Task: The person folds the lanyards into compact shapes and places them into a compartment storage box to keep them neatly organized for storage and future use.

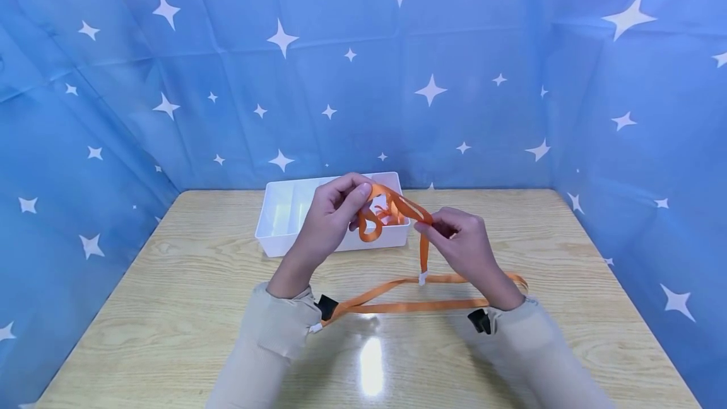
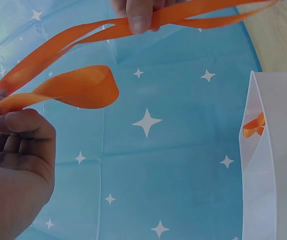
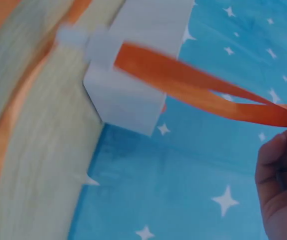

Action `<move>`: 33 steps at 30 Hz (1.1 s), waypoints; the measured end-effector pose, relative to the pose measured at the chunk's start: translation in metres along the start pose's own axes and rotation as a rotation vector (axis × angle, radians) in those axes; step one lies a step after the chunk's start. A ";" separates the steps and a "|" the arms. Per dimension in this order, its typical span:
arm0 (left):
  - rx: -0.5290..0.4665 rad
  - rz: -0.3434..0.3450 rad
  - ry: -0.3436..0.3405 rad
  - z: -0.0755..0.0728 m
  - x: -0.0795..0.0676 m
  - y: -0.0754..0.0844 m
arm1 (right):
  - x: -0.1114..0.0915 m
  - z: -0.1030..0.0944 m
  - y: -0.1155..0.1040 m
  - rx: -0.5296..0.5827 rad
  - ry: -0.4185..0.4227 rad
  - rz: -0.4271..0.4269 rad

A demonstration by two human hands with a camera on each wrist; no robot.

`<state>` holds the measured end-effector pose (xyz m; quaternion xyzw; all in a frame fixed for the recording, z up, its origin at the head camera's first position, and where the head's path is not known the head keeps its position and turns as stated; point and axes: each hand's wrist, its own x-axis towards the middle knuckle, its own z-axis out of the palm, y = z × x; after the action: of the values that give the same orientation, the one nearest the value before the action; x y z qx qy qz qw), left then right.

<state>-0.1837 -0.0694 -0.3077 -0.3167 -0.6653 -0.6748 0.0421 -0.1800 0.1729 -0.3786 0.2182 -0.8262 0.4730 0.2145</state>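
Observation:
An orange lanyard (image 1: 410, 208) is held up between both hands, above the front of a white divided box. My left hand (image 1: 326, 216) pinches it between thumb and fingers, with a small loop (image 2: 88, 87) standing out from the grip. To the right, my right hand (image 1: 466, 242) pinches the doubled strap between thumb and fingertips. From there one end hangs down to a white plastic clip (image 1: 423, 278), blurred in the right wrist view. On the table below lies another orange lanyard (image 1: 414, 307), spread in a long loop, with its white clip (image 1: 315, 328) near the left sleeve.
The white box (image 1: 278, 246) stands toward the back of the wooden table (image 1: 182, 283). More orange ribbon (image 1: 393, 214) lies in its right compartment. A blue curtain (image 1: 352, 93) with white stars hangs behind the table and along both sides.

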 end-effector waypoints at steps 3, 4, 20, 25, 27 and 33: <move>0.004 -0.003 0.042 -0.001 0.000 0.000 | 0.000 -0.002 0.001 -0.069 0.011 -0.060; 0.000 -0.003 0.055 -0.001 0.000 0.000 | 0.000 -0.002 0.001 -0.086 0.012 -0.076; 0.031 -0.050 0.055 -0.006 -0.007 -0.003 | 0.004 -0.008 0.001 -0.401 0.182 -0.193; 0.062 -0.110 -0.043 -0.007 -0.011 -0.008 | 0.010 -0.011 0.001 -0.273 0.303 -0.146; 0.076 -0.135 -0.093 -0.007 -0.012 -0.011 | 0.012 -0.012 0.000 -0.202 0.350 -0.103; 0.078 -0.175 -0.183 -0.004 -0.017 -0.021 | 0.017 -0.016 -0.009 -0.047 0.418 0.079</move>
<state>-0.1819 -0.0766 -0.3336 -0.3157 -0.7172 -0.6178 -0.0657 -0.1865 0.1796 -0.3552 0.0778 -0.7825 0.4967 0.3673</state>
